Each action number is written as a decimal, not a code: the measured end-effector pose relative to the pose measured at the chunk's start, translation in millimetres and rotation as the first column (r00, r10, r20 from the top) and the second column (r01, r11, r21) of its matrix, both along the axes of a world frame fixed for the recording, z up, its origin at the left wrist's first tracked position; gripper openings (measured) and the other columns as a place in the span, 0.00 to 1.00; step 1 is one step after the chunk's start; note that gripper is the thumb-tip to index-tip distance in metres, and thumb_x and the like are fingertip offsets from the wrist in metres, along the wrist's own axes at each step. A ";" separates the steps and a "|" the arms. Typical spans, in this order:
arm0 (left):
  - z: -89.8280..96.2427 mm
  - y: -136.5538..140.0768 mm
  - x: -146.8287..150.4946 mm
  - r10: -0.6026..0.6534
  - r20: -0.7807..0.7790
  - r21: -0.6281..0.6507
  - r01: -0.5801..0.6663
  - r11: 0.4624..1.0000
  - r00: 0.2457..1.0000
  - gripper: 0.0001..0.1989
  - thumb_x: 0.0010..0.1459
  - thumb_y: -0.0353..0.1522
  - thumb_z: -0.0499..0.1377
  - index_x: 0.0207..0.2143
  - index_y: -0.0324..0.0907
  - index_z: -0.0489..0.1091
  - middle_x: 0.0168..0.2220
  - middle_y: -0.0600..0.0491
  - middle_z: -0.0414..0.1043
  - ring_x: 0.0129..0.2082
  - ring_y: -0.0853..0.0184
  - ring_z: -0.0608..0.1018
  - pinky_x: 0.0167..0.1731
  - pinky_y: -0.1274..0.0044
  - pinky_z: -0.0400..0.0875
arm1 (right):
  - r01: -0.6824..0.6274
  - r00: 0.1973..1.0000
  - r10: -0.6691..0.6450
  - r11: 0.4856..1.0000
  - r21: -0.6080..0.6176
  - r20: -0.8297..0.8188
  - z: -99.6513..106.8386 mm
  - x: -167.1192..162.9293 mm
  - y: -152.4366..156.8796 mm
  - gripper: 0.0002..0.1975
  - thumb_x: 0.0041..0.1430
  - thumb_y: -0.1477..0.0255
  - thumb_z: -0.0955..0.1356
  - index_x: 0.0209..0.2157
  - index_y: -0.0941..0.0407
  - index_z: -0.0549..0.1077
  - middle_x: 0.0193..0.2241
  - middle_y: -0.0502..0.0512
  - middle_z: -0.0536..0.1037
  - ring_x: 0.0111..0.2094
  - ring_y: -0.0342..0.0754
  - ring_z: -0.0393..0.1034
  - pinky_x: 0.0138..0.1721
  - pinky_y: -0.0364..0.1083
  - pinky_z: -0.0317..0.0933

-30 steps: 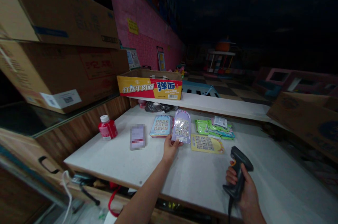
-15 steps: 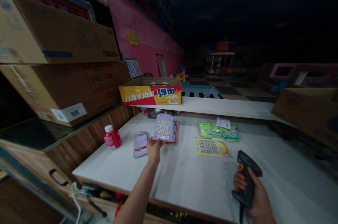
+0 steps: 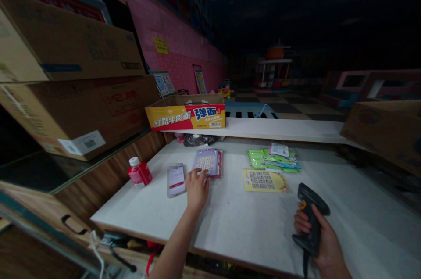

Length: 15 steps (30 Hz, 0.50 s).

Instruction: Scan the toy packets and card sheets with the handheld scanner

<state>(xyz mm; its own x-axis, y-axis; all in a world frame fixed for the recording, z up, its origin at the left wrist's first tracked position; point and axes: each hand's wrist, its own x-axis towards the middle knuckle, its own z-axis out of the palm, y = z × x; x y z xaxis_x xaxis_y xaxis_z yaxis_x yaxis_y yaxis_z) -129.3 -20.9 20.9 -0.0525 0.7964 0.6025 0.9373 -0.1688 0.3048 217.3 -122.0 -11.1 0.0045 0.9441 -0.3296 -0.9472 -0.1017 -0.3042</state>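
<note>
Head view: the left hand (image 3: 197, 191) is at the near edge of the purple card (image 3: 207, 159), its fingers bent and slightly apart; whether they pinch it, I cannot tell. That card lies over a red card (image 3: 221, 168) towards the worktop's (image 3: 237, 222) far edge, left of its middle. The right hand's (image 3: 327, 244) fingers are wrapped round the scanner (image 3: 313, 222), above the worktop's right half. The step looks like squaring the purple card on the red; the next move seems to call for lifting the left fingers without dragging it. Past the far edge, a box (image 3: 171, 116) reads "红烧牛肉面" and "弹面"; beyond the left edge, a carton (image 3: 82, 114) shows "沱牌".
</note>
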 end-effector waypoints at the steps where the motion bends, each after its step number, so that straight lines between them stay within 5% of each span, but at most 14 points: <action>1: -1.7 1.4 1.9 -0.021 -0.029 -0.026 0.020 0.999 0.999 0.14 0.58 0.33 0.54 0.46 0.45 0.71 0.48 0.44 0.68 0.48 0.54 0.68 0.48 0.63 0.63 | 0.004 1.000 -0.004 1.000 -0.008 -0.013 -0.3 0.0 0.2 0.15 0.46 0.71 0.74 0.34 0.56 0.67 0.19 0.43 0.61 0.16 0.36 0.56 0.15 0.35 0.54; 4: -5.2 5.2 5.9 -0.026 -0.058 -0.070 0.022 0.997 0.998 0.15 0.59 0.34 0.54 0.48 0.44 0.71 0.49 0.43 0.68 0.49 0.53 0.67 0.48 0.62 0.63 | 0.003 1.000 -0.003 1.000 -0.003 -0.026 -2.6 0.1 1.1 0.14 0.47 0.71 0.74 0.32 0.56 0.67 0.19 0.43 0.61 0.17 0.36 0.57 0.15 0.35 0.55; 8: -3.8 7.0 20.2 -0.049 -0.009 0.026 0.049 0.998 0.999 0.14 0.58 0.33 0.54 0.46 0.44 0.71 0.50 0.43 0.67 0.51 0.52 0.66 0.51 0.59 0.61 | 0.003 1.000 -0.003 1.000 0.027 0.029 -7.6 -0.5 4.4 0.12 0.49 0.69 0.74 0.31 0.56 0.68 0.19 0.44 0.62 0.16 0.37 0.57 0.15 0.36 0.55; 12: -1.9 18.6 62.1 -0.345 0.068 -0.082 0.350 0.933 0.936 0.13 0.55 0.27 0.53 0.40 0.44 0.73 0.43 0.46 0.71 0.46 0.57 0.70 0.48 0.64 0.64 | 0.010 0.998 -0.016 0.994 0.104 0.062 -17.3 1.4 13.3 0.14 0.49 0.65 0.75 0.33 0.56 0.70 0.19 0.43 0.62 0.16 0.36 0.56 0.15 0.35 0.53; 15: -2.3 42.0 100.8 -0.439 0.173 -0.258 0.471 0.844 0.882 0.14 0.50 0.26 0.57 0.40 0.42 0.73 0.41 0.46 0.73 0.45 0.58 0.72 0.49 0.66 0.65 | -0.023 0.995 0.008 0.989 0.146 0.102 -25.8 5.7 21.9 0.17 0.47 0.62 0.76 0.35 0.57 0.72 0.18 0.43 0.63 0.15 0.35 0.56 0.14 0.35 0.51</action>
